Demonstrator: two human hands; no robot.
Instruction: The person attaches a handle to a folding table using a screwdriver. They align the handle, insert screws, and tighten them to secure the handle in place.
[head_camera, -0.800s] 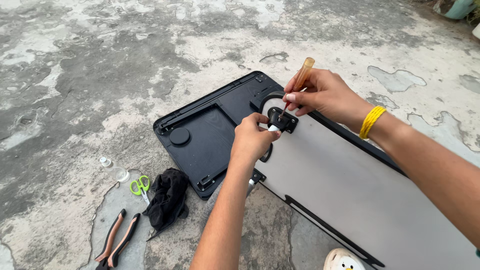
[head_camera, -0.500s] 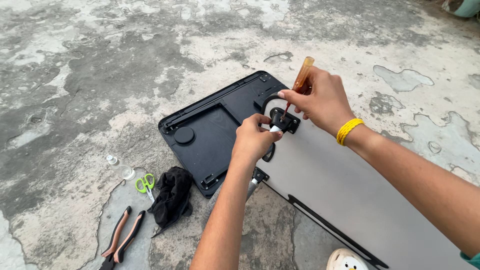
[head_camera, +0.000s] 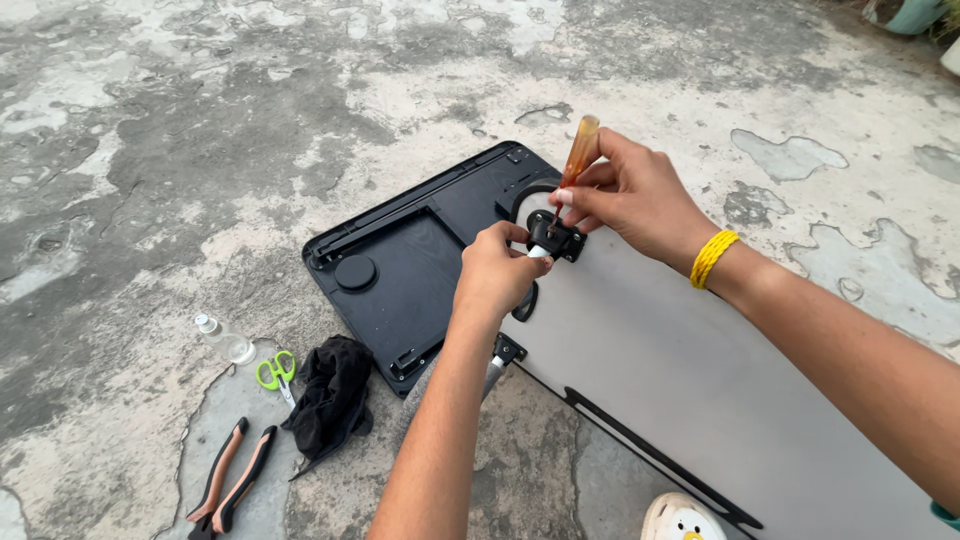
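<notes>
Head view: hands barely moved; right hand (head_camera: 625, 195) still grips screwdriver (head_camera: 577, 165) on black bracket (head_camera: 556, 238), left hand (head_camera: 497, 272) still pinches it steady.

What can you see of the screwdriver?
The screwdriver has a translucent amber handle, plastic by its look, and a thin dark shaft. It stands nearly upright, leaning slightly right at the top. The right hand grips its handle; the tip goes down into the black bracket on the pale board, which the left hand steadies. The tip itself is hidden.
</notes>
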